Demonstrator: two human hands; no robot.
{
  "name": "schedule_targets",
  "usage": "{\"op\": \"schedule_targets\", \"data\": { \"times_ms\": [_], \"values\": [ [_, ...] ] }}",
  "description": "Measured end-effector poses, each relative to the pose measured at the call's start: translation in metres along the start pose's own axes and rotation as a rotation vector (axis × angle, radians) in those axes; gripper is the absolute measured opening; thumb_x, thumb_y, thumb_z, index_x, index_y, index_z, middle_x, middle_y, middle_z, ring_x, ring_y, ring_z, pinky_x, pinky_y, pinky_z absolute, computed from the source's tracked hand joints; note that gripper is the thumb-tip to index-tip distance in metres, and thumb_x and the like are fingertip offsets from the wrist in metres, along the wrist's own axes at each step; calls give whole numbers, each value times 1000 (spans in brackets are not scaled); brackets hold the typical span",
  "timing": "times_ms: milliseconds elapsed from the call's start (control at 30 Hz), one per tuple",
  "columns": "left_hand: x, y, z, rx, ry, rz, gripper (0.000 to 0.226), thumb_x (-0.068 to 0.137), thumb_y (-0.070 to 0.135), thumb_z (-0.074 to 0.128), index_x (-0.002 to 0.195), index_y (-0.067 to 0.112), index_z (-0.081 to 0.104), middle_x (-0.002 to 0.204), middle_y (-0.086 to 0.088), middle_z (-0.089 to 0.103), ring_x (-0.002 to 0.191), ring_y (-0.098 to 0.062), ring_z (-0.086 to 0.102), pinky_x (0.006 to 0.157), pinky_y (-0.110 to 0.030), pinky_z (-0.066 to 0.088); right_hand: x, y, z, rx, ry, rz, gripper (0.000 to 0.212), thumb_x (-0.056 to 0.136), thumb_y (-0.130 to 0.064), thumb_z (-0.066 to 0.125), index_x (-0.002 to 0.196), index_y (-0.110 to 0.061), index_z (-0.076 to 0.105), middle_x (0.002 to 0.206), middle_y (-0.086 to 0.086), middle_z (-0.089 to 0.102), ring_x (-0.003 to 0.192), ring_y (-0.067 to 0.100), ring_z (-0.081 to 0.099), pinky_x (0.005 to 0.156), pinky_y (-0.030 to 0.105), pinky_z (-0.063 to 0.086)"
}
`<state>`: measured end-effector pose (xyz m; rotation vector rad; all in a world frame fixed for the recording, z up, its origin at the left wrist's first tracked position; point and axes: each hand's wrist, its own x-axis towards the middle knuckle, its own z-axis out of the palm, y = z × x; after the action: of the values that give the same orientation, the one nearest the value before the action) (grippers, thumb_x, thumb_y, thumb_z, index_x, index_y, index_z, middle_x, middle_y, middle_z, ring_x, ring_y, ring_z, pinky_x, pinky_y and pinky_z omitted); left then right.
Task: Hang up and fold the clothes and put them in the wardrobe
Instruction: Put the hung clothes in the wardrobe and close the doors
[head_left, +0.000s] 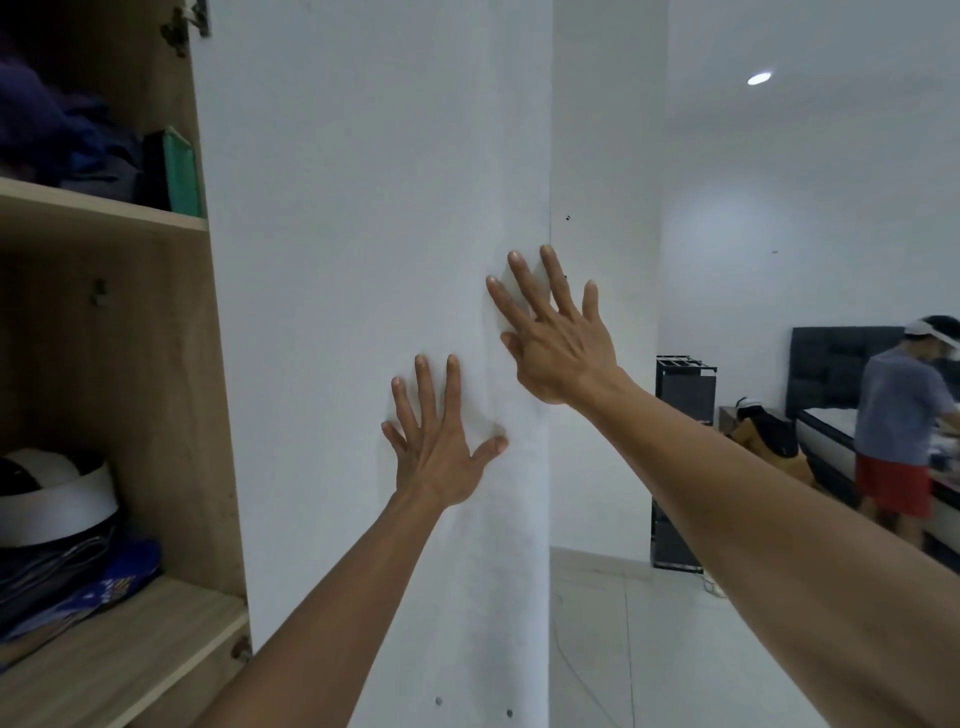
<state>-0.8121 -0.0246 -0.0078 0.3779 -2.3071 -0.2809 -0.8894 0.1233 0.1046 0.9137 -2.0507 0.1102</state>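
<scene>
- White, flat wardrobe door panel (363, 260) is standing open, its hinged edge meeting the light wooden wardrobe frame (208, 415); both palms are pressing flat against it
- left hand (441, 447) is lying lower, fingers spread apart, holding nothing; right hand (558, 338) is resting higher, near the panel's far edge, fingers likewise splayed and empty
- dark folded clothes (62, 571) are sitting on the lower wooden shelf (130, 649); a purple heap of garments (47, 130) is lying on the shelf above
</scene>
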Motion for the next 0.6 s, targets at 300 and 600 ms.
{"op": "schedule_targets", "data": {
  "times_ms": [300,600],
  "values": [
    [-3,-28,-16,-28,116,-9,98,88,73,43,156,33,-16,165,4,-21,153,-28,-13,117,-64,11,13,-66,-7,251,122,-94,49,106,-27,37,154,-19,30,166,9,17,155,28,5,124,49,9],
    [-9,-119,-68,94,230,-211,89,92,61,53,158,28,4,166,-4,5,152,-28,9,119,-52,23,49,-168,29,589,191,-217,44,101,-26,46,143,-15,47,157,10,36,147,30,28,119,49,22]
  ]
}}
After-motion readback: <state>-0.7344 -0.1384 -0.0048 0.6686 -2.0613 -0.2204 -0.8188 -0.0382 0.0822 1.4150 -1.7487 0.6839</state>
